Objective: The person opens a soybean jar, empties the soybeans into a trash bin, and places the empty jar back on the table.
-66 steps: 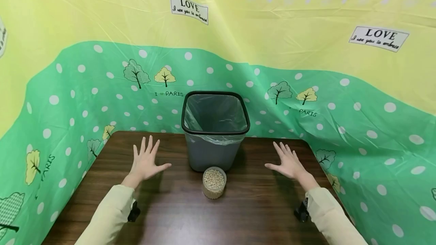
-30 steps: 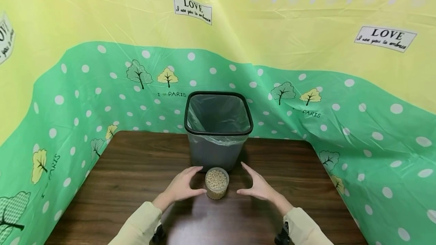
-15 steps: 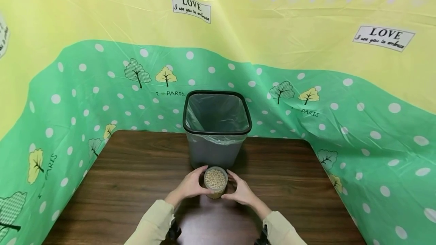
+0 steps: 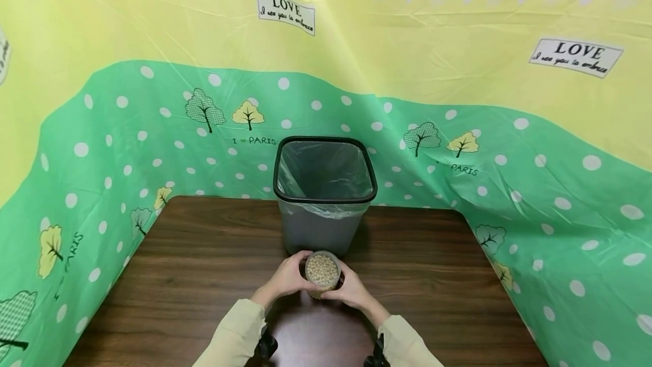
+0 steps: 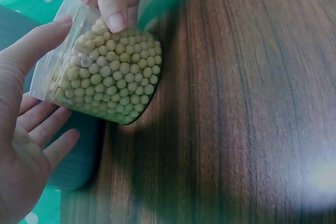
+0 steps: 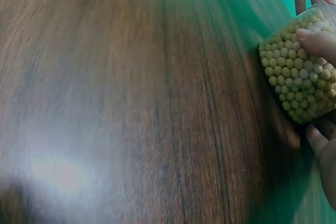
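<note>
From where I stand, both of the person's hands are closed around a clear tub filled with round, pale beans, which stands upright near the middle of the dark wood-grain tabletop. The left hand clasps it from the left, its thumb on the near side up by the rim, its other fingers reaching round the far side, a couple of them spread away from the wall. The right hand clasps it from the right, thumb pressed flat to the near side. Whether the tub's base sits fully on the wood I can't tell. Just beyond it is a grey bin with a black rim and a see-through liner folded over the edge; I can't make out if tub and bin touch. Pale sleeves cover the forearms, with dark devices at the wrists. A yellow and green printed cloth hangs behind and along both sides.
</note>
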